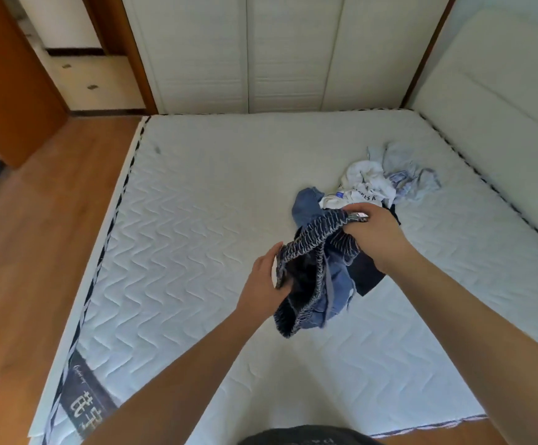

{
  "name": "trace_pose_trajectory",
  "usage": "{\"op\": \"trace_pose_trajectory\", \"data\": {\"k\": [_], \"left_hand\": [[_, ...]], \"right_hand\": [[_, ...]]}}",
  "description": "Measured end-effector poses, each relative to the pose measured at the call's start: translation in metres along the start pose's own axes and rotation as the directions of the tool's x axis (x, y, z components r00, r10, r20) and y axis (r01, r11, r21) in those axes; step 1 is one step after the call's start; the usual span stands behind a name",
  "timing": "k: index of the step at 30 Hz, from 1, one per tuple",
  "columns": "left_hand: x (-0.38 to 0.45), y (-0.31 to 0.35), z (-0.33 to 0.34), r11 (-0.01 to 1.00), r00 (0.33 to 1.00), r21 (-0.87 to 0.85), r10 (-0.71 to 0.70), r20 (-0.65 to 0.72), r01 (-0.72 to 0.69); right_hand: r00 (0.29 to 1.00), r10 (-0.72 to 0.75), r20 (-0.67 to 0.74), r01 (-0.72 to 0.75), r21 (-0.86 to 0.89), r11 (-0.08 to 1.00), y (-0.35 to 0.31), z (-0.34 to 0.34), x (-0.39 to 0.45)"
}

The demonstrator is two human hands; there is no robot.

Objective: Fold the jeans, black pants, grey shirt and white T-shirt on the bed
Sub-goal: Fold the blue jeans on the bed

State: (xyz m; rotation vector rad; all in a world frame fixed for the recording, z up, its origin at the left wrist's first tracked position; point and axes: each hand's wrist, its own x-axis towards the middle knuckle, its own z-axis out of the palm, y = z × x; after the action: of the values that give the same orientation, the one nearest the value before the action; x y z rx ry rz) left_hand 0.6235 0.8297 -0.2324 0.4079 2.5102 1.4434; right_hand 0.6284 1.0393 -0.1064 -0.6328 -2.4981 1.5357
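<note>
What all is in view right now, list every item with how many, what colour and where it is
jeans: one, blue, bunched and lifted over the middle of the bed, held at the waistband
black pants: one, black, on the bed under the jeans, mostly hidden
white T-shirt: one, white with dark print, crumpled on the bed beyond the hands
grey shirt: one, pale grey, crumpled right of the T-shirt
bed: one, white quilted mattress, fills the centre
wardrobe: one, white doors, behind the bed
floor: wooden, orange-brown, left of the bed
left hand: grips the waistband
right hand: grips the waistband
</note>
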Motion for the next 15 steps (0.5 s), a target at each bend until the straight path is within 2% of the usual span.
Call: {"op": "trace_pose_trajectory", "data": {"k": [2, 4, 7, 10, 12, 15], "left_hand": [[-0.015, -0.008, 0.009, 0.986, 0.99, -0.091, -0.138, 0.039, 0.141], [-0.023, -0.013, 0.015, 0.933, 0.944, -0.15, -0.312, 0.111, 0.326], [-0.016, -0.009, 0.008, 0.827, 0.865, -0.261, -0.451, 0.22, 0.498], [0.005, 0.005, -0.028, 0.676, 0.838, -0.496, -0.422, 0.346, 0.545], [0.024, 0.016, -0.061, 0.646, 0.86, -0.568, -0.369, 0.352, 0.51], [0.052, 0.037, -0.108, 0.667, 0.885, -0.583, -0.317, 0.341, 0.463]], "right_hand": [[0.999, 0.013, -0.041, -0.009, 0.08, 0.997, -0.019, -0.001, 0.002], [0.997, 0.034, -0.07, -0.022, 0.164, 0.986, -0.037, -0.003, 0.005], [0.993, 0.001, -0.122, 0.014, 0.12, 0.993, -0.054, -0.009, 0.011], [0.981, -0.051, -0.186, 0.054, 0.01, 0.998, -0.067, -0.023, 0.017], [0.978, -0.093, -0.188, 0.076, -0.096, 0.992, -0.074, -0.036, 0.021], [0.98, -0.137, -0.146, 0.091, -0.281, 0.955, -0.085, -0.057, 0.026]]}}
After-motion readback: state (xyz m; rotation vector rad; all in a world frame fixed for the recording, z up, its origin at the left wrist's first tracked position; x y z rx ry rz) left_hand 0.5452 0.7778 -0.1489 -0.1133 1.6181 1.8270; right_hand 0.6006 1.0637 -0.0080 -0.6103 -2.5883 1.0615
